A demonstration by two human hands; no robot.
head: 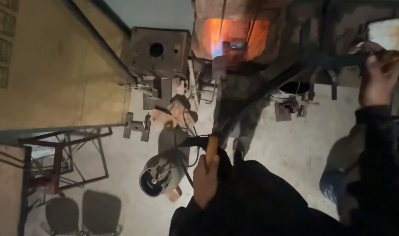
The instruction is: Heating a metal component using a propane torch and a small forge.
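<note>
The left hand (205, 180) sits nearest the camera, low in the middle of the view, clenched round the orange grip of a gas torch (213, 109). The torch's long axis runs straight away from that hand toward the furnace, and its blue flame (216, 49) burns at the far tip, right at the glowing furnace mouth (234, 38). A dark hose (185, 148) loops from the torch handle toward a grey gas cylinder (162, 168) lying on its side just beside the hand.

The right hand (376, 74) is raised farther out, at the right edge, and grasps the end of a long dark rod (295, 72). That rod slants from the hand toward the same furnace opening, so both long tools converge on the orange glow; of the two, the left hand is the nearer to the camera, while the right stands off to the side of the opening. Both sleeves are dark.

The floor (291, 144) is pale bare concrete, with small metal brackets and blocks scattered near the furnace foot. A rusty metal box (160, 52) with a round hole stands next to the furnace, a metal frame table (68, 157) is off to the left, and an ochre wall (55, 65) runs behind it. The room is dim, lit mostly by the fire
</note>
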